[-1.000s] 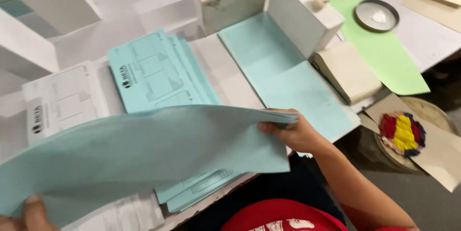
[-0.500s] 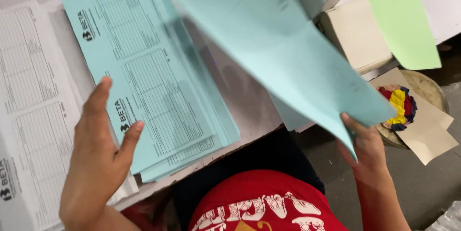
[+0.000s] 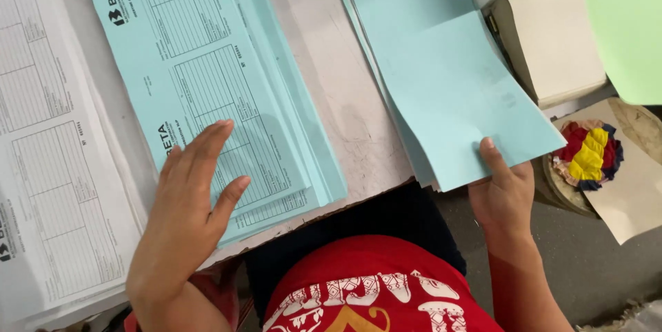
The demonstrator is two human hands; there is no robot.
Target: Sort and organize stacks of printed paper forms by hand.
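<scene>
Pale grey, the counter (image 3: 352, 125) runs across the view from its near edge, just above the person's red shirt (image 3: 372, 290).

Nearest on one side, the left hand (image 3: 186, 215) lies open and flat, fingers spread, palm down on the stack of printed blue forms (image 3: 207, 70); it grips nothing, only rests on the top sheet's lower part. Beside that hand, toward the outer edge, lie white printed forms (image 3: 48, 159), their edge touching the blue stack.

On the other side, the right hand (image 3: 503, 194) pinches the near corner of a plain blue sheet (image 3: 455, 104), thumb on top and fingers underneath, hidden. The sheet curves upward from the hand and lies over a second stack of plain blue paper (image 3: 400, 22).

Just beyond the right hand and outward, a round multicoloured cloth pad (image 3: 589, 156) sits on a brown paper piece (image 3: 641, 194). Farther off lie a thick cream paper block (image 3: 548, 39) and a green sheet (image 3: 620, 22).
</scene>
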